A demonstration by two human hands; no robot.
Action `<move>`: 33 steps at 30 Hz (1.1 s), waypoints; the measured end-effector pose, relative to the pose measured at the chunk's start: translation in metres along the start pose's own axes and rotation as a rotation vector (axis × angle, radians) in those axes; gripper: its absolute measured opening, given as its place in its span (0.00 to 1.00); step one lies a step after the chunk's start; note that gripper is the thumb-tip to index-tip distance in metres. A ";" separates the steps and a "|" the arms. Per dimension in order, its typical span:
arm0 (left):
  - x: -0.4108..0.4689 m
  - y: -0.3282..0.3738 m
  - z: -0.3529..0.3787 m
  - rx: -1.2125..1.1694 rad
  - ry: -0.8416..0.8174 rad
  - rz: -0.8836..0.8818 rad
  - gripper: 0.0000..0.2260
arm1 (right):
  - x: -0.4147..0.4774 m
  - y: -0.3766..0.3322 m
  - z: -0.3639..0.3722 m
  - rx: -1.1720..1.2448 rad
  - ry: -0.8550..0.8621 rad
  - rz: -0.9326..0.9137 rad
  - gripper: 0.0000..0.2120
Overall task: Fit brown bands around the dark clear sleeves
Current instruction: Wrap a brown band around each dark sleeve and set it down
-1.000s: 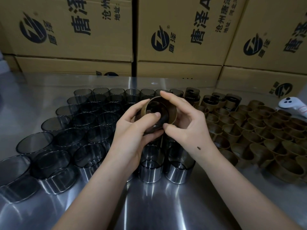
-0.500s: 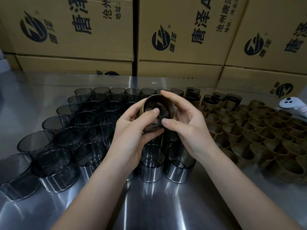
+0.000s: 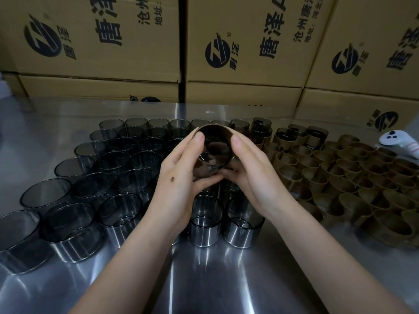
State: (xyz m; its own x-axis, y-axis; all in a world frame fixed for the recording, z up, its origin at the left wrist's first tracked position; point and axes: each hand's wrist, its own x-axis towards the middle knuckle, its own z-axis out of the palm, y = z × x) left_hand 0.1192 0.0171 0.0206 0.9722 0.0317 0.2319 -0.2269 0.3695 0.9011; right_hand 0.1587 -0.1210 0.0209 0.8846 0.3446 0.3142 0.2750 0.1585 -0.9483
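Observation:
Both hands hold one dark clear sleeve (image 3: pixel 215 152) with a brown band (image 3: pixel 210 127) around its far end, raised above the table and tilted with its open mouth toward me. My left hand (image 3: pixel 179 177) grips its left side, thumb under the near rim. My right hand (image 3: pixel 251 175) grips its right side, fingers along the band. Several bare dark sleeves (image 3: pixel 118 175) stand in rows on the left. Several loose brown bands (image 3: pixel 353 184) lie packed together on the right.
The steel table (image 3: pixel 204 279) is shiny and bare near me. A few banded sleeves (image 3: pixel 292 135) stand at the back, right of centre. A white controller (image 3: pixel 394 141) lies at the far right. Stacked cardboard boxes (image 3: pixel 238 53) wall off the back.
The hands turned the sleeve so its mouth faces me more. The thumbs dropped from the front of the sleeve to its near rim, and the fingers now flank its sides.

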 end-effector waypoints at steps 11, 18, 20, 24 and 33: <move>0.002 0.002 -0.004 -0.149 0.055 -0.071 0.23 | -0.002 -0.002 -0.003 0.092 0.035 0.016 0.15; 0.002 0.002 -0.005 -0.152 0.006 -0.071 0.19 | -0.002 -0.007 -0.003 0.193 0.004 0.002 0.18; 0.002 0.003 -0.004 -0.154 -0.005 -0.072 0.20 | -0.001 -0.006 -0.003 0.205 0.007 0.004 0.20; 0.001 0.003 -0.002 -0.175 -0.003 -0.081 0.23 | -0.001 -0.007 -0.002 0.219 0.020 0.016 0.21; 0.003 0.004 -0.005 -0.166 -0.018 -0.105 0.20 | 0.000 -0.009 0.003 0.292 0.079 0.085 0.21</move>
State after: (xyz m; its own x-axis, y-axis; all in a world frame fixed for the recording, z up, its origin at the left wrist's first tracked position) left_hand 0.1215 0.0237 0.0227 0.9886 -0.0310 0.1471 -0.1100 0.5176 0.8485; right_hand 0.1545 -0.1195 0.0297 0.9295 0.2969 0.2187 0.0889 0.3952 -0.9143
